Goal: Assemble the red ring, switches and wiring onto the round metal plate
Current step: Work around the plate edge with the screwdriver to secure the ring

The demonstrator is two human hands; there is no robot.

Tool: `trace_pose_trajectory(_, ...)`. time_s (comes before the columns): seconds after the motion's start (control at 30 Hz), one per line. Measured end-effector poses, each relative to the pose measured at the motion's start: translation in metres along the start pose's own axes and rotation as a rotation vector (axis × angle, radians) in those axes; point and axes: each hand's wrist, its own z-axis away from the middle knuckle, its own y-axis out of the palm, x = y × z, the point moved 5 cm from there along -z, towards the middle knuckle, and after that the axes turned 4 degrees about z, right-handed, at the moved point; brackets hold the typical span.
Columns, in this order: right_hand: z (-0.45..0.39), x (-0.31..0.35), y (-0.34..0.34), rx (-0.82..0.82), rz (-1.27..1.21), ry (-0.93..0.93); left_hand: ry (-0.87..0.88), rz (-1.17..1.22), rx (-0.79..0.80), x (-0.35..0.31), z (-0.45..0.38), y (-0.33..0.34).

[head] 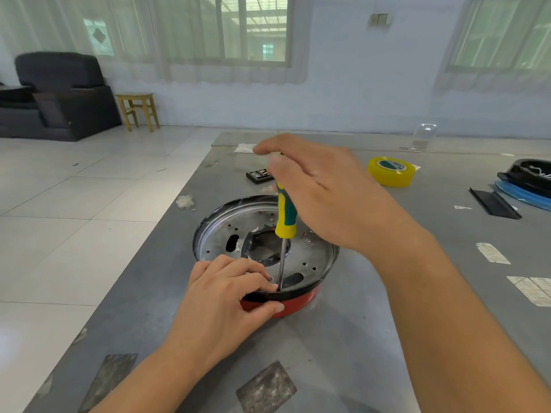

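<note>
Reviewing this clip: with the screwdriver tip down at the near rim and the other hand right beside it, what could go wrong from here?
1. The screwdriver tip sits right beside the left hand fingers; a slip could jab them.
2. The right hand holds only the handle top, so the long shaft may tilt off the fastener.
3. The metal plate with red ring is steadied by one hand alone and might shift on the table.

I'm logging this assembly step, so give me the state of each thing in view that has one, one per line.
Round metal plate: lying flat in the red ring, steadied.
Red ring: under the plate's near edge, gripped.
Yellow-and-green screwdriver: upright, tip at the plate's near rim.
Left hand: gripping the ring and rim.
Right hand: gripping the screwdriver's handle top.
Yellow tape roll: lying flat, untouched.
</note>
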Motion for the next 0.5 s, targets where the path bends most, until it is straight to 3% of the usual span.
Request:
trace_pose_trajectory(0.13,0.007,-0.005,-0.01,0.181,-0.128,-0.037,0.014,-0.015,0.006,-0.001,0.0,0.0)
trace_pose_trajectory(0.23,0.008,-0.003,-0.012,0.078,-0.065,-0.038,0.007,-0.027,0.018,-0.001,0.001,-0.001)
trace_pose_trajectory(0.3,0.009,0.002,-0.012,-0.024,0.102,-0.023,0.001,-0.033,0.027,-0.002,0.0,-0.002)
trace_pose_trajectory(0.37,0.008,0.007,-0.007,0.0,0.163,-0.002,-0.002,-0.041,0.039,-0.003,0.0,-0.003)
trace_pose_trajectory(0.5,0.008,0.008,-0.006,0.225,-0.157,0.086,-0.001,-0.048,0.054,-0.003,-0.001,-0.003)
